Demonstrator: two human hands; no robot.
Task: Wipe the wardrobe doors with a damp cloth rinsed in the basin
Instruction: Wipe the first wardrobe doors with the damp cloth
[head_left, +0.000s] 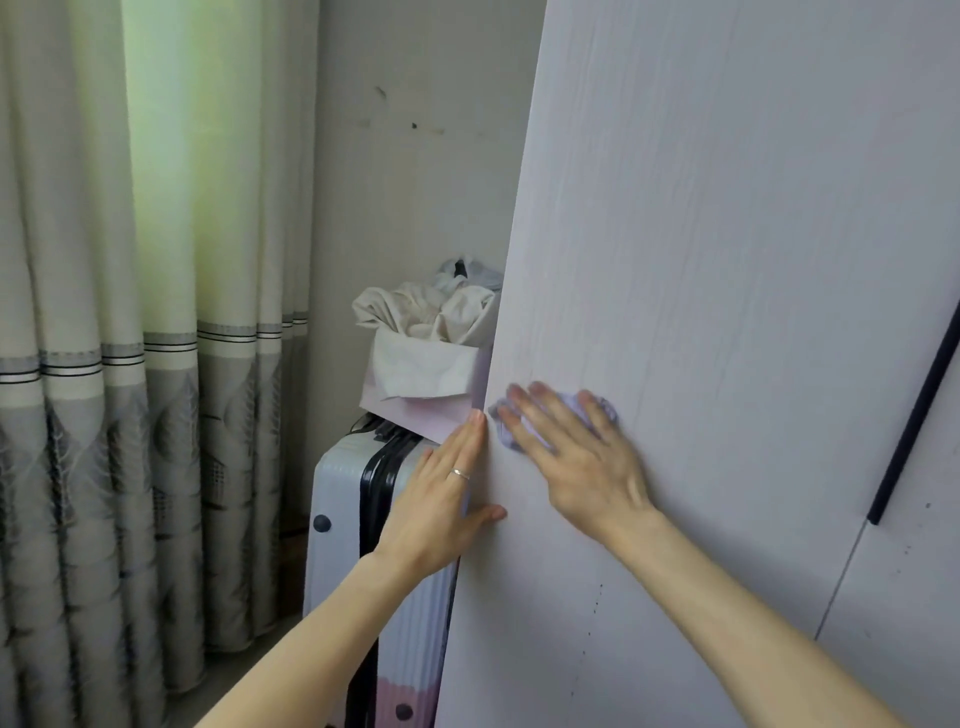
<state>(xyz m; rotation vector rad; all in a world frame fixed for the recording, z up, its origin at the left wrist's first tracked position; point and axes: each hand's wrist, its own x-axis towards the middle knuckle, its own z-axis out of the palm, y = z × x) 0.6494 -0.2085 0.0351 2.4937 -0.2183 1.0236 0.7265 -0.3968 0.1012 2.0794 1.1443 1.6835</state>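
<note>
The right hand (571, 457) lay flat, pressing the lilac cloth (567, 404) against the wardrobe door (727, 312); the left hand (447, 499), at its eight o'clock, braced the door's edge, fingers straight. A stroke toward nine o'clock might slip off — nudging the paper bag (426, 374).

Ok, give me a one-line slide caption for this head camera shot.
Right hand presses a lilac cloth against the pale wardrobe door; left hand rests on its edge, suitcase behind.
</note>
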